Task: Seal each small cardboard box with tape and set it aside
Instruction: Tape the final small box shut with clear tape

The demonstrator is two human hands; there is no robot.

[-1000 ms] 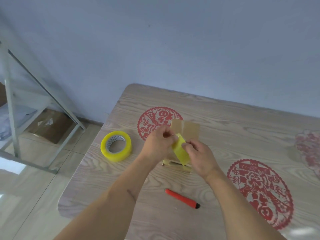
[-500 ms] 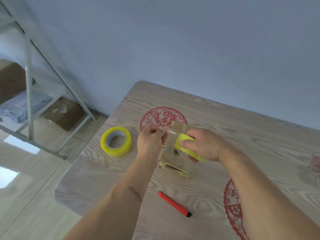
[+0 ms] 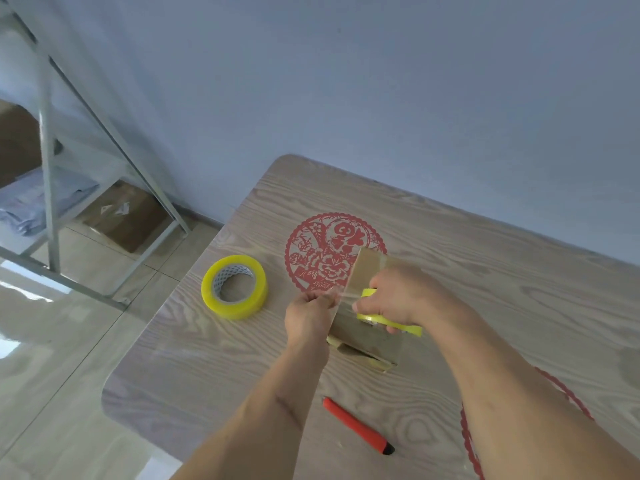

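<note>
The box (image 3: pixel 363 336) stands on the worktop (image 3: pixel 485 278), between the two hands. The right hand (image 3: pixel 403 296) curls round a small tape roll (image 3: pixel 388 318) held against the box's upper part. The left hand (image 3: pixel 308 315) pinches the tape's free end, pulled taut just left of the box. A bigger roll (image 3: pixel 234 287) lies to the left, a red cutter (image 3: pixel 358 430) nearer the person.
</note>
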